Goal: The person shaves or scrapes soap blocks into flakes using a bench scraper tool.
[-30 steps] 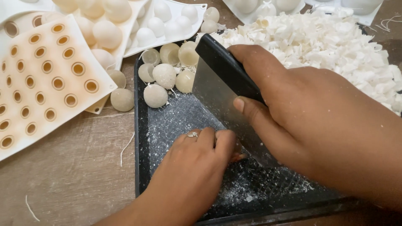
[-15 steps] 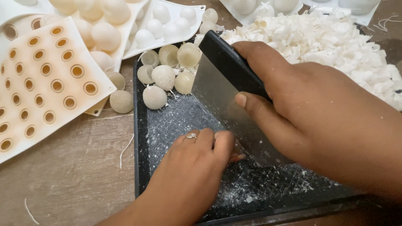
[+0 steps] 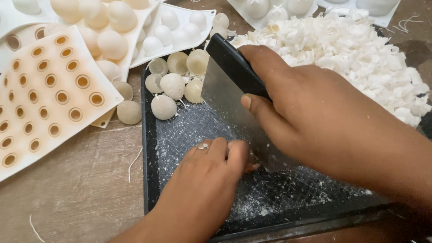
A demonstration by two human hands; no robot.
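My right hand [image 3: 310, 117] grips the black handle of a metal bench scraper [image 3: 229, 94], its blade standing edge-down on a dark tray [image 3: 150, 148]. Just in front of the blade, my left hand [image 3: 209, 180] rests on the tray floor with fingers curled and a ring on one finger; whatever lies under the fingertips is hidden. White crumbs dust the tray floor. Several pale wax-like half spheres [image 3: 173, 85] lie in the tray's far left corner. A heap of white chopped flakes [image 3: 360, 49] fills the tray's far right part.
A cream silicone mould with round holes [image 3: 49, 99] lies left of the tray on the wooden table [image 3: 67, 198]. White moulds holding pale spheres [image 3: 180, 27] sit behind. Loose spheres [image 3: 129, 111] lie between mould and tray. Wick bits are scattered on the table.
The scraper and my right hand have shifted slightly. My left hand stays curled against the blade at the same spot.
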